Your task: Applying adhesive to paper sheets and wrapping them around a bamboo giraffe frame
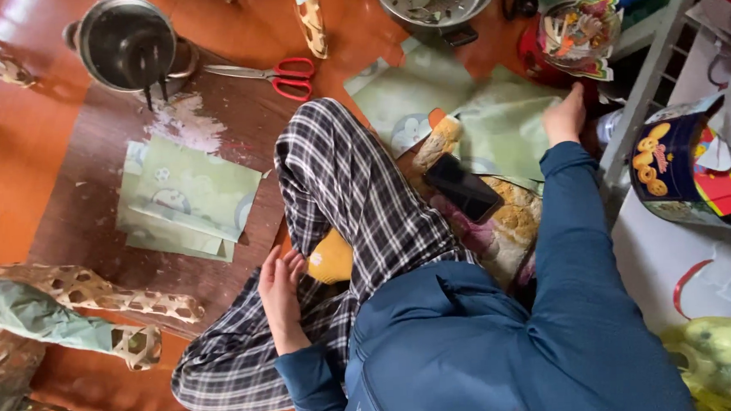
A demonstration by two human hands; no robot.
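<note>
Green paper sheets (493,122) lie spread on the floor ahead of me, and my right hand (564,116) is stretched out to their far edge, palm down, fingers hidden past the wrist so I cannot tell whether they are closed on anything or just pressing flat. My left hand (281,295) rests loose and open against my checked trouser leg (357,206), holding nothing, just beside a yellow sock (332,258). A second stack of the same green paper (186,201) sits on the dark wooden board (94,201) to my left, well apart from either hand. This paper looks thin and light, soft enough to crease and easy to tear if I drag it by one corner; I judge it best taken at an edge with a flat pinch, or slid with the whole palm, since a single sheet will flop and buckle when lifted from the middle. It seems matt, not slippery. A black phone (462,186) lies on the patterned cushion (510,220) between my leg and my right arm, touching nothing I hold. Farther off, red-handled scissors (273,75) lie on the floor near a steel pot (127,43), and a steel bowl (439,1) stands at the top beside a colourful packet (578,30). A round blue tin (684,167) sits on the white shelf frame (652,78) at my right.
</note>
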